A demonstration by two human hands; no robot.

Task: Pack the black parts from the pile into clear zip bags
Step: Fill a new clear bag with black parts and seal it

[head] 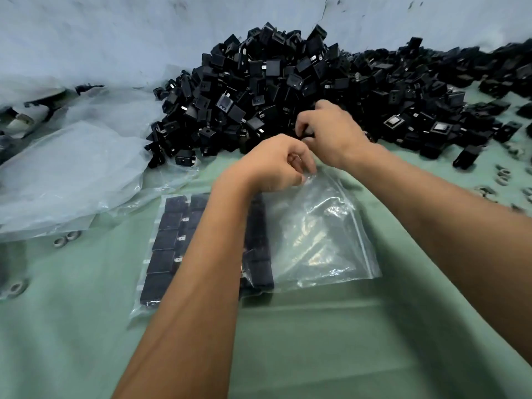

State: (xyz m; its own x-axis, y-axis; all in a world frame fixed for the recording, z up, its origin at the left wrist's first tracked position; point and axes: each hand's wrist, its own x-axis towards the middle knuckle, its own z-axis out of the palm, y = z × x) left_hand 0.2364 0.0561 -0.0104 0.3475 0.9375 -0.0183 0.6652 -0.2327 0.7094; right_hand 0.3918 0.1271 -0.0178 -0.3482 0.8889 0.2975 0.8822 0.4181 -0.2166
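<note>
Matte green bench (pixel 316 341): your left hand (pixel 273 165) pinches the crinkly clear zip bag (pixel 316 234); right hand (pixel 334 133) grips a boxy black part (pixel 305 133) (mostly hidden) at the pile (pixel 288 82).

A pale green table (pixel 316 341) carries a pile of black parts (pixel 288 82) at upper centre, a zip bag (pixel 316 234) mid-frame, loose plastic sheeting (pixel 72 174) at left, and small grey rings (pixel 62 240).

A green table (pixel 316 341) stood against a pale wall (pixel 115 33) that maybe had a crack.

Zip bag (pixel 316 234) on table (pixel 316 341), before pile (pixel 288 90).
</note>
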